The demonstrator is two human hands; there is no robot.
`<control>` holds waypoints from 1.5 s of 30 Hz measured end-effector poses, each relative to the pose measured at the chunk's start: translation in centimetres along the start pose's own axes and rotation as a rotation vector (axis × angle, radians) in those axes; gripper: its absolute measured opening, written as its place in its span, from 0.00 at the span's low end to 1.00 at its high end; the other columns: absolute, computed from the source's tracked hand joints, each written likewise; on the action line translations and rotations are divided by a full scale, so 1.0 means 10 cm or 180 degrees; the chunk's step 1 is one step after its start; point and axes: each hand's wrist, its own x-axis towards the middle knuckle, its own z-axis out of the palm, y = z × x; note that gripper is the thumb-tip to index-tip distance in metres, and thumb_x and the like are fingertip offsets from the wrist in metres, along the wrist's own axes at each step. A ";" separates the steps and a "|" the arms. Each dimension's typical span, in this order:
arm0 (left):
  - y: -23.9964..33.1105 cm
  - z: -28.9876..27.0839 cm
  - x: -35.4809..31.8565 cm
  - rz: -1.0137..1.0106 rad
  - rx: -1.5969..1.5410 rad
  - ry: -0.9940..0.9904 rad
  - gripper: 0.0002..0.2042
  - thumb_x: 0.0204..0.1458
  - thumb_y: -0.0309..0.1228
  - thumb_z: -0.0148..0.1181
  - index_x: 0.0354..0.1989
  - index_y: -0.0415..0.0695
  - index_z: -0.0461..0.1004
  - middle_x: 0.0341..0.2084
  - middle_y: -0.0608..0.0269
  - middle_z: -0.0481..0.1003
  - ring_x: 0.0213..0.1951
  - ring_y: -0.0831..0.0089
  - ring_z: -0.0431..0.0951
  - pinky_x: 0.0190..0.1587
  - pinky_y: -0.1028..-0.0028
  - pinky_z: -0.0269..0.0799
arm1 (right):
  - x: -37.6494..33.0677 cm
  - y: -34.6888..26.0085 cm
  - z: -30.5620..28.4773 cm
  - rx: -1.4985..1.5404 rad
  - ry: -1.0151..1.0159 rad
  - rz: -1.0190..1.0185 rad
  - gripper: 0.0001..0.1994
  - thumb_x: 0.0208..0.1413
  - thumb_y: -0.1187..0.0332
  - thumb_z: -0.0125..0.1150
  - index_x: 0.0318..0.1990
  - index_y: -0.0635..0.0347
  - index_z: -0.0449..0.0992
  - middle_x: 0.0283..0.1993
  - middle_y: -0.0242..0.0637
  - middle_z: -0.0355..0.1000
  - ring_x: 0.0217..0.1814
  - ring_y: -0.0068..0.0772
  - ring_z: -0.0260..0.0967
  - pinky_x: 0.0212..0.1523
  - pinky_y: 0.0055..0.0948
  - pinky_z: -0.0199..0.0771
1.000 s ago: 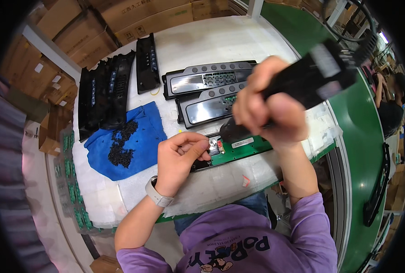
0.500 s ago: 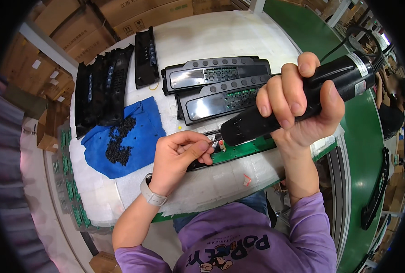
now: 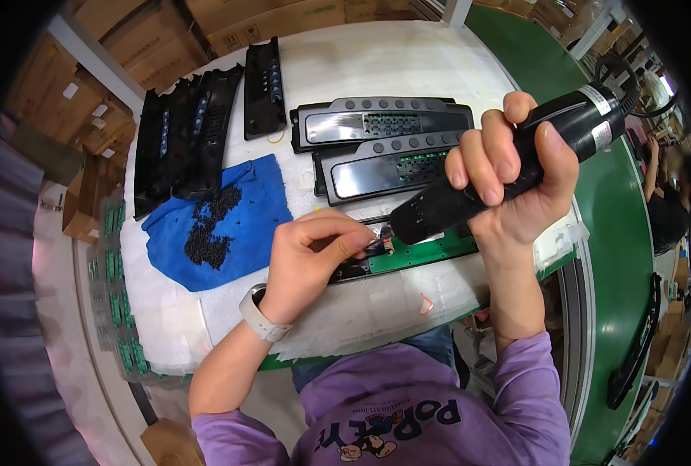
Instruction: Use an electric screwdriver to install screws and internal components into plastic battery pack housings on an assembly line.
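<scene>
The right hand (image 3: 516,175) is wrapped around a fat, round, black power tool (image 3: 446,208) with a cord at its back end. The left hand (image 3: 314,245) has its thumb and finger pressed together near the tool's tip; I cannot tell if something tiny is pinched there. Under the tip lies a flat green circuit board (image 3: 423,255) in a long black plastic frame (image 3: 353,272), near the front edge of the table. The tool looks hard and a bit heavy, maybe smooth, so its thick middle is the best place to grip. The board looks light, stiff and easy to hurt, so it is best held by the frame's edges. The table has a soft-looking white cover (image 3: 376,62). On it are a crumpled blue cloth (image 3: 264,198) with a pile of tiny black bits (image 3: 206,250) like screws, black panels with shiny windows (image 3: 357,167), and long black plastic shells (image 3: 264,93). Brown cardboard boxes (image 3: 101,132) stand behind, and on the right are a long green surface (image 3: 617,256) and another person (image 3: 664,213).
</scene>
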 end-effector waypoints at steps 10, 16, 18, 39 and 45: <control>-0.05 0.05 -0.03 -0.0342 -0.0044 0.0069 0.05 0.50 0.23 0.57 0.33 0.34 0.77 0.25 0.63 0.72 0.21 0.83 0.70 0.24 0.84 0.66 | -0.22 0.13 0.19 -0.1496 -0.0757 0.0812 0.18 0.42 0.63 0.65 0.33 0.60 0.61 0.15 0.30 0.60 0.12 0.21 0.57 0.17 0.22 0.61; -0.19 0.10 -0.06 -0.0107 -0.0222 0.0084 0.06 0.54 0.23 0.52 0.36 0.35 0.73 0.24 0.66 0.72 0.24 0.84 0.70 0.26 0.84 0.66 | -0.29 0.20 0.24 -0.1659 -0.0980 0.0732 0.17 0.39 0.71 0.67 0.30 0.61 0.61 0.16 0.32 0.61 0.15 0.23 0.59 0.18 0.22 0.62; -0.15 0.14 -0.07 -0.0008 -0.0171 0.0224 0.06 0.54 0.23 0.51 0.37 0.35 0.73 0.24 0.67 0.72 0.24 0.85 0.70 0.27 0.84 0.66 | -0.27 0.18 0.25 -0.1847 -0.1232 0.0845 0.16 0.37 0.73 0.68 0.27 0.61 0.63 0.17 0.32 0.62 0.17 0.23 0.61 0.20 0.22 0.64; -0.07 0.09 -0.06 -0.0451 -0.1016 0.0294 0.09 0.55 0.24 0.51 0.42 0.33 0.71 0.30 0.59 0.75 0.30 0.75 0.76 0.34 0.80 0.71 | 0.04 -0.01 -0.15 -0.0015 -0.1005 -0.0014 0.14 0.55 0.60 0.47 0.41 0.62 0.64 0.18 0.30 0.60 0.14 0.24 0.58 0.24 0.30 0.66; 0.03 0.05 -0.07 -0.0547 -0.1096 -0.0189 0.09 0.53 0.21 0.52 0.40 0.31 0.72 0.32 0.53 0.76 0.32 0.73 0.78 0.36 0.79 0.73 | 0.06 -0.06 -0.17 0.0120 -0.0712 -0.0160 0.15 0.57 0.59 0.42 0.43 0.61 0.66 0.19 0.30 0.60 0.14 0.24 0.57 0.27 0.33 0.67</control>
